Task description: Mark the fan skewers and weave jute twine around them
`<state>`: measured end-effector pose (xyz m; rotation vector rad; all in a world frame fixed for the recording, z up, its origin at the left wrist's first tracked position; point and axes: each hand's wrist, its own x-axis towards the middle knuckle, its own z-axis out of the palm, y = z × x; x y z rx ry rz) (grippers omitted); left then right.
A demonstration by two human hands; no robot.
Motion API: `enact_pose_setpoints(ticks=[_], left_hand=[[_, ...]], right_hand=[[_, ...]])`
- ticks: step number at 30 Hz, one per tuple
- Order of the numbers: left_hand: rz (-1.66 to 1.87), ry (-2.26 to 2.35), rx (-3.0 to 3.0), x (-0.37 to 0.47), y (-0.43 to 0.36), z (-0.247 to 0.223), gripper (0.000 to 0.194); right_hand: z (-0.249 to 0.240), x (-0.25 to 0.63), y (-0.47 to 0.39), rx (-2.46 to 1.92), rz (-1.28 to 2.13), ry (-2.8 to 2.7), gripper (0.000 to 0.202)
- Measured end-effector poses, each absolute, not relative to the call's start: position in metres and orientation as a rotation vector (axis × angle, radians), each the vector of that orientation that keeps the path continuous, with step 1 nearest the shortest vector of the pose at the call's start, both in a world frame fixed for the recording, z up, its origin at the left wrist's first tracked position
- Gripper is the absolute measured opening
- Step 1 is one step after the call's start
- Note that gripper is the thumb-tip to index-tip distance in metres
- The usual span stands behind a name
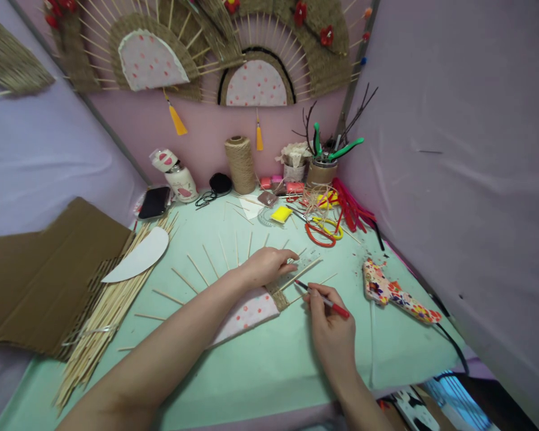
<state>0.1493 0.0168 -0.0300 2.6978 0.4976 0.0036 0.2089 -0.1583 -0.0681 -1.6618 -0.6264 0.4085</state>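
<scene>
My right hand [335, 323] is closed around a red pen [336, 306], its tip close to a thin stick [308, 269] on the fan's right side. Over the fan reaches my left hand [269, 264], thumb and forefinger apart just above that stick; its other fingers are partly hidden. The half-round fan [247, 316] lies flat, its pink-dotted white base partly covered by my left forearm. Twine wrapping [277, 296] shows at the base's right end. Several thin sticks [197, 269] spread outward from the fan.
On the left lie a bundle of sticks [103, 323], a white paper piece [141, 254] and cardboard [40, 281]. A floral glue gun [397, 293] rests at right. Behind are orange scissors [321, 234], a twine spool [240, 164] and a jar [321, 173] with green-handled pliers [345, 148].
</scene>
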Motion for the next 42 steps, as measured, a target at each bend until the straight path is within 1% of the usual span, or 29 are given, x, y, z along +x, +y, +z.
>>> enact_pose_setpoints(ticks=[42], left_hand=[[0.008, 0.501, 2.691, 0.1477, 0.0165, -0.0299, 0.033]], right_hand=[[-0.0672, 0.2086, -0.1581, -1.673, 0.400, -0.620, 0.030]])
